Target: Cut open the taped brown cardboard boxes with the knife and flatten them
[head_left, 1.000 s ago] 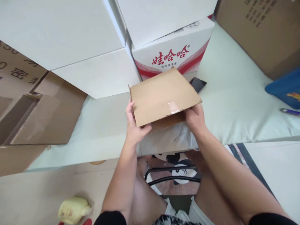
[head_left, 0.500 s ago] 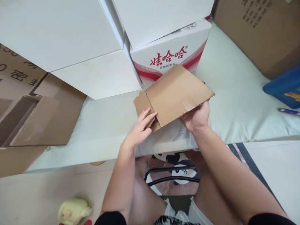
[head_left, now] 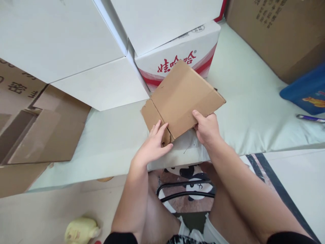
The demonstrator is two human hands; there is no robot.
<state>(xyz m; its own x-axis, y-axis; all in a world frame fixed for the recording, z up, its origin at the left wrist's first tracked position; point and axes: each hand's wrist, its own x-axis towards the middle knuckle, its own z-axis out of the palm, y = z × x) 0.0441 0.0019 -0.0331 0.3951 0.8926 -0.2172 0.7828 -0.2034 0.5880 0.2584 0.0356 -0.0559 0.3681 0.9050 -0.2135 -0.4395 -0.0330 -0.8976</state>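
A flattened brown cardboard box [head_left: 185,91] is tilted over the table, its top end in front of a white carton with red lettering. My right hand [head_left: 207,127] grips its near edge, thumb on the upper face and the other fingers hidden underneath. On the left end, past a crease, is a narrower flap [head_left: 151,113] with a ragged edge. The outstretched fingers of my left hand [head_left: 154,144] rest on this flap, and its thumb is spread apart near a small torn piece at the lower corner.
White cartons [head_left: 101,81] are stacked at the back, beside the red-lettered carton [head_left: 149,73]. An opened brown box [head_left: 48,135] stands left; a larger one [head_left: 274,40] is back right. A blue container [head_left: 304,95] and a pen [head_left: 309,118] lie right. A yellow bottle [head_left: 81,230] is on the floor.
My right thumb has come round onto the cardboard's upper face; before, that hand was beneath the edge. My left thumb has spread away from its fingers. The view has shifted slightly.
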